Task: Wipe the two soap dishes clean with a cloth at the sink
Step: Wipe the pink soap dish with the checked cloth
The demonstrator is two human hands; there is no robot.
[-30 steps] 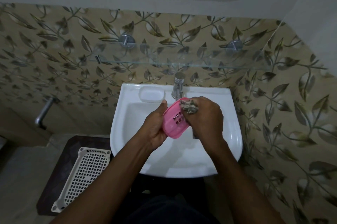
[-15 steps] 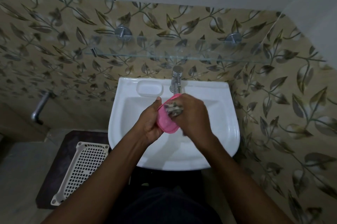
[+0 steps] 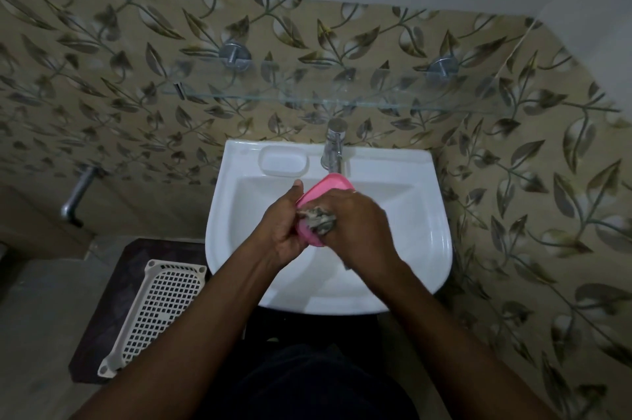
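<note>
Over the white sink [image 3: 434, 234], my left hand [image 3: 280, 228] grips a pink soap dish [image 3: 328, 185] by its left edge, tilted on its side. My right hand [image 3: 359, 228] is closed on a bunched grey cloth [image 3: 318, 219] and presses it against the near end of the dish. Most of the dish is hidden behind my hands and the cloth. A second loose soap dish is not in view; only the moulded soap recess [image 3: 284, 161] in the sink's back rim shows.
A chrome tap [image 3: 333, 145] stands just behind the dish. Above it runs a glass shelf [image 3: 307, 96] on two metal pegs. A white perforated basket [image 3: 157, 310] lies on a dark stool at the lower left, and a metal pipe [image 3: 77, 195] juts from the left wall.
My right hand has slid the cloth from the far end of the dish down to its near end. The dish has turned, so its slotted inside no longer shows.
</note>
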